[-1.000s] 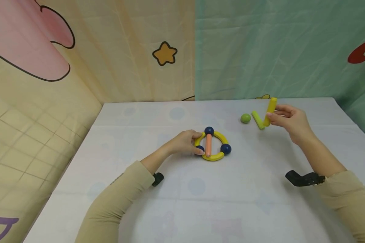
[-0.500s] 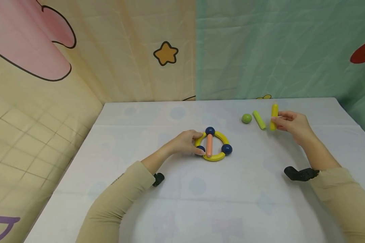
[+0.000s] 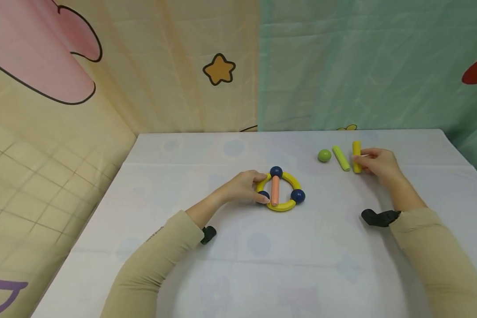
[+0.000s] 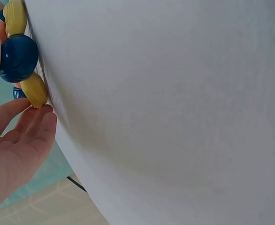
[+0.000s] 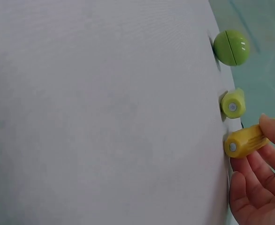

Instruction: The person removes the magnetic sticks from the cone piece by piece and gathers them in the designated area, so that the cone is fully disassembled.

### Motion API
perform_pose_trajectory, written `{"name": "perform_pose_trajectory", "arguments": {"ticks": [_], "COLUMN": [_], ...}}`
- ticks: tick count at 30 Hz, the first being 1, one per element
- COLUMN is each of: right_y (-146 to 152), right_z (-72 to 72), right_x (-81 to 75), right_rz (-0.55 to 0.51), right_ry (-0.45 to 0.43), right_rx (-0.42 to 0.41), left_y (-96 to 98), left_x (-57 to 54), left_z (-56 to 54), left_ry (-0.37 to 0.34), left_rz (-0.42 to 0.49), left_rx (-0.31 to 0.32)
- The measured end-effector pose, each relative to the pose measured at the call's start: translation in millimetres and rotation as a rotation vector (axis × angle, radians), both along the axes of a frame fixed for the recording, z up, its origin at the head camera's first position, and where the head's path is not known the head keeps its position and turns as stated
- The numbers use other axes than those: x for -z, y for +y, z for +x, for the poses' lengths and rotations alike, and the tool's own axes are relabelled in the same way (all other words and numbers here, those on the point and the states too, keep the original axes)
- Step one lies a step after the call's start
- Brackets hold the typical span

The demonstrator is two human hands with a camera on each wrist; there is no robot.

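Note:
A ring of yellow curved bars (image 3: 291, 179) joined by navy balls (image 3: 297, 196) lies on the table in the head view. Inside it, a coral rod (image 3: 275, 191) runs down from the top ball. My left hand (image 3: 242, 186) grips the ring's left side with thumb and fingers, partly covering a navy ball (image 4: 19, 57). Farther right, my right hand (image 3: 383, 165) pinches a straight yellow rod (image 3: 356, 149), whose near end shows a metal disc (image 5: 232, 147). The rod is low at the tabletop, right beside a light green rod (image 3: 341, 158).
A green ball (image 3: 324, 155) sits left of the green rod, near the back of the white-covered table (image 3: 258, 274). Patterned cloth (image 3: 322, 66) hangs behind the table. A black device (image 3: 379, 217) juts from the right sleeve.
My right hand has lowered the yellow rod to the tabletop and straightened it beside the green rod, which it overlapped in view earlier. The left hand and the ring stay in place.

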State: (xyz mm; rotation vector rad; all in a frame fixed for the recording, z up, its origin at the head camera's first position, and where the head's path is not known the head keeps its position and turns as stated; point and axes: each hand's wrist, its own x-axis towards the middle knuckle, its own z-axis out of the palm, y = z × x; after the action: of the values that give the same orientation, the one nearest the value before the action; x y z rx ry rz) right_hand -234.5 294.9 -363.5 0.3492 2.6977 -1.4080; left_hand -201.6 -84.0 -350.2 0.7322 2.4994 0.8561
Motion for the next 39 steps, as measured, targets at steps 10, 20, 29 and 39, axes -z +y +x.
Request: {"name": "perform_pose_trajectory", "arguments": {"ticks": [10,20,29,39], "right_y": [-7.6,-9.0,-9.7,-3.4], "right_z": [-13.4,-15.6,-11.5,-3.8], "right_x": [5.0,6.3,5.5,2.0], "right_rz": [0.051,0.085,0.105,0.121], "right_ry": [-0.060,0.008,0.008,-0.025], "right_rx": [0.066,0.042,0.023,-0.007], "left_y": [-1.2,3.0,3.4,-0.1], "left_x": [-0.4,-3.1,-3.7,-1.0], "left_z": [-0.4,1.4,2.0,-2.8], "left_ry": [0.014,0.009,0.009,0.000], "left_rz": [0.001,-0.014,-0.023,-0.007], "left_rx": [0.016,-0.019,-0.026,0.004]}}
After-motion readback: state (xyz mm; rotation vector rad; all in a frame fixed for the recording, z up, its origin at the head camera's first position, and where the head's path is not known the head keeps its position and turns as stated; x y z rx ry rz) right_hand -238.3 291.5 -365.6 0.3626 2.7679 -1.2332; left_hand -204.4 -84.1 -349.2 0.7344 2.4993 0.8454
